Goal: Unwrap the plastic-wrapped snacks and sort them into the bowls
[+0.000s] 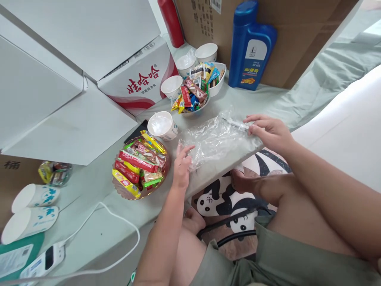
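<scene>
A crumpled clear plastic bag (pixel 211 137) lies spread on the table in front of me, between my two hands. My left hand (pixel 182 167) is at the bag's left edge, fingers stretched and apart, touching the plastic. At the bag's right end, my right hand (pixel 270 133) has its thumb and fingers on a narrow whitish strip that seems part of the bag. Left of my left hand stands a clear, gold-rimmed bowl (pixel 122 191) full of wrapped snack bars (pixel 138 161). Just behind it is a paper cup (pixel 168 131) with crumpled clear plastic inside.
Farther back stand a second snack bowl (pixel 195 113), a white bowl (pixel 218 87), several paper cups (pixel 206 51) and a blue oil bottle (pixel 247 47). A white carton (pixel 143 85) leans at the left. A white cable (pixel 135 238) runs over the table's front edge.
</scene>
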Available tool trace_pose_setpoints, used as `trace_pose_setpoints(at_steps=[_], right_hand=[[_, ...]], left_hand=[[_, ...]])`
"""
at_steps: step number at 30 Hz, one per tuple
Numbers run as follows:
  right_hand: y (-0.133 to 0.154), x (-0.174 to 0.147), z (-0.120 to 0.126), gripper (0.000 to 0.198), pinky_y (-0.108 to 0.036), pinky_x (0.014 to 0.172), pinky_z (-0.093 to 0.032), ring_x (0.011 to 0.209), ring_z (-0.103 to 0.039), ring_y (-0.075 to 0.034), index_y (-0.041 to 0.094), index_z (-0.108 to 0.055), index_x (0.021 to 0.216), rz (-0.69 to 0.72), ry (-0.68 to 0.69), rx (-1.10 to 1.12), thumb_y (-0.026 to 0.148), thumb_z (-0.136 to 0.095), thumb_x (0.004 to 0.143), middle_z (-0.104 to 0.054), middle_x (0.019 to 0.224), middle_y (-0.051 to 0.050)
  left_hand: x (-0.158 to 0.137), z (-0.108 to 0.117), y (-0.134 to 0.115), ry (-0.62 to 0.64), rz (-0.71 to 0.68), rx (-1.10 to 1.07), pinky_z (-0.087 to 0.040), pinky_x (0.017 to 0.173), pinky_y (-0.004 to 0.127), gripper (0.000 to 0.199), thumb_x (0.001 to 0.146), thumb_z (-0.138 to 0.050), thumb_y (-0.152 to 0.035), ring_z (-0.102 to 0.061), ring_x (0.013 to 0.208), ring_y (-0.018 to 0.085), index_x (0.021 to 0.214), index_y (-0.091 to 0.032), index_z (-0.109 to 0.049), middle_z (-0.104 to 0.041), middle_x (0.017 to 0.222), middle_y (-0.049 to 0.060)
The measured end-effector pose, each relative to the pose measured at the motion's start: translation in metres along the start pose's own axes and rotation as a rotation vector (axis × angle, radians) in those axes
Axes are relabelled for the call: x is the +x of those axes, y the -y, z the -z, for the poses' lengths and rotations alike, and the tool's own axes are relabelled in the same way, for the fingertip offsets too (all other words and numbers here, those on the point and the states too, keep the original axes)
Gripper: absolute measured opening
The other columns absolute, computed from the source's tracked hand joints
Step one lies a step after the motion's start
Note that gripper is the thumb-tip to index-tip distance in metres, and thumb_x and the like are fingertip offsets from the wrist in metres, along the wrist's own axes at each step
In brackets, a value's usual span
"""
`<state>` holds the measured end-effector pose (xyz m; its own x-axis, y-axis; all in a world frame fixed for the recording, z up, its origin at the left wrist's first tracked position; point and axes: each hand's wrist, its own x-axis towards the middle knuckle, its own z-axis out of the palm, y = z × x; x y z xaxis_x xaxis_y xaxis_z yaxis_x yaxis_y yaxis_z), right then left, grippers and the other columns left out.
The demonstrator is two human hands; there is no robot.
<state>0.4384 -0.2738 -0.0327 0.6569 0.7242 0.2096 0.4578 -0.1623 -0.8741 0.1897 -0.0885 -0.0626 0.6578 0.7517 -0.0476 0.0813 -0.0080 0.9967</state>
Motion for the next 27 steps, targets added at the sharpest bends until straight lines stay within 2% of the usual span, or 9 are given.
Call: trace_pose_setpoints(at_steps=[5, 10, 13, 16, 18, 21, 23, 25, 27], right_hand=[[-0.005, 0.01, -0.007, 0.026, -0.046, 0.103, -0.049, 0.106, -0.069, -0.028, 0.026, -0.062, 0.054, -0.238, -0.266, 0.205, 0.032, -0.06, 0.08, -0.076, 0.091, -0.005], [-0.013, 0.019, -0.015, 0.025, -0.043, 0.096, -0.052, 0.098, -0.07, -0.026, 0.026, -0.058, 0.054, -0.292, -0.345, 0.323, 0.031, -0.06, 0.079, -0.07, 0.074, -0.003], [-0.012, 0.021, -0.019, 0.027, -0.042, 0.094, -0.051, 0.096, -0.07, -0.025, 0.026, -0.059, 0.056, -0.332, -0.346, 0.292, 0.034, -0.058, 0.082, -0.07, 0.074, -0.003], [-0.008, 0.022, -0.021, 0.032, -0.042, 0.09, -0.051, 0.09, -0.07, -0.025, 0.026, -0.057, 0.056, -0.362, -0.355, 0.254, 0.037, -0.054, 0.086, -0.071, 0.076, -0.005], [-0.006, 0.023, -0.022, 0.034, -0.041, 0.088, -0.051, 0.086, -0.069, -0.025, 0.026, -0.056, 0.056, -0.346, -0.336, 0.202, 0.037, -0.052, 0.088, -0.071, 0.075, -0.005], [-0.004, 0.025, -0.021, 0.034, -0.039, 0.085, -0.05, 0.081, -0.068, -0.024, 0.025, -0.058, 0.059, -0.338, -0.312, 0.125, 0.036, -0.05, 0.09, -0.069, 0.07, -0.005], [-0.002, 0.025, -0.02, 0.034, -0.037, 0.079, -0.049, 0.074, -0.066, -0.023, 0.025, -0.06, 0.06, -0.369, -0.292, 0.082, 0.035, -0.049, 0.091, -0.067, 0.063, -0.004], [0.001, 0.023, -0.018, 0.032, -0.036, 0.073, -0.047, 0.067, -0.063, -0.022, 0.024, -0.063, 0.064, -0.403, -0.261, 0.005, 0.036, -0.05, 0.091, -0.062, 0.055, -0.002], [0.006, 0.021, -0.017, 0.031, -0.034, 0.069, -0.046, 0.062, -0.061, -0.021, 0.023, -0.066, 0.068, -0.419, -0.214, -0.09, 0.037, -0.051, 0.091, -0.058, 0.05, 0.0]], left_hand=[[-0.005, 0.013, 0.002, 0.175, -0.321, 0.695, -0.035, 0.12, 0.057, 0.088, 0.053, -0.088, -0.068, -0.003, 0.157, 0.051, 0.126, -0.023, -0.07, 0.016, 0.172, 0.006], [-0.01, 0.008, 0.001, 0.223, -0.524, 1.015, -0.022, 0.126, 0.061, 0.067, 0.069, -0.089, -0.038, -0.001, 0.158, 0.049, 0.133, -0.03, -0.068, 0.022, 0.171, -0.001], [-0.009, 0.004, 0.004, 0.218, -0.544, 1.074, -0.02, 0.126, 0.062, 0.059, 0.076, -0.082, -0.027, -0.007, 0.158, 0.047, 0.133, -0.032, -0.068, 0.012, 0.174, 0.001], [-0.005, 0.002, 0.005, 0.241, -0.547, 1.03, -0.023, 0.124, 0.064, 0.038, 0.081, -0.076, -0.025, -0.01, 0.158, 0.044, 0.118, -0.029, -0.077, -0.016, 0.172, 0.006], [-0.002, 0.002, 0.004, 0.217, -0.567, 0.93, -0.024, 0.123, 0.063, 0.017, 0.085, -0.069, -0.024, -0.017, 0.158, 0.041, 0.098, -0.025, -0.081, -0.038, 0.164, 0.008], [0.001, 0.001, 0.0, 0.097, -0.539, 0.64, -0.03, 0.122, 0.058, 0.018, 0.09, -0.062, -0.028, -0.038, 0.15, 0.034, 0.081, -0.021, -0.076, -0.064, 0.141, 0.011], [0.003, -0.002, -0.004, -0.019, -0.415, 0.367, -0.044, 0.113, 0.05, 0.023, 0.093, -0.059, -0.035, -0.06, 0.131, 0.028, 0.081, -0.02, -0.072, -0.075, 0.116, 0.01], [0.005, -0.005, -0.006, -0.14, -0.215, 0.093, -0.057, 0.087, 0.035, 0.026, 0.093, -0.059, -0.042, -0.073, 0.096, 0.021, 0.082, -0.02, -0.068, -0.076, 0.087, 0.006], [0.007, -0.009, -0.009, -0.233, -0.025, -0.096, -0.048, 0.056, 0.023, 0.027, 0.088, -0.064, -0.046, -0.066, 0.062, 0.014, 0.081, -0.02, -0.063, -0.069, 0.067, 0.001]])
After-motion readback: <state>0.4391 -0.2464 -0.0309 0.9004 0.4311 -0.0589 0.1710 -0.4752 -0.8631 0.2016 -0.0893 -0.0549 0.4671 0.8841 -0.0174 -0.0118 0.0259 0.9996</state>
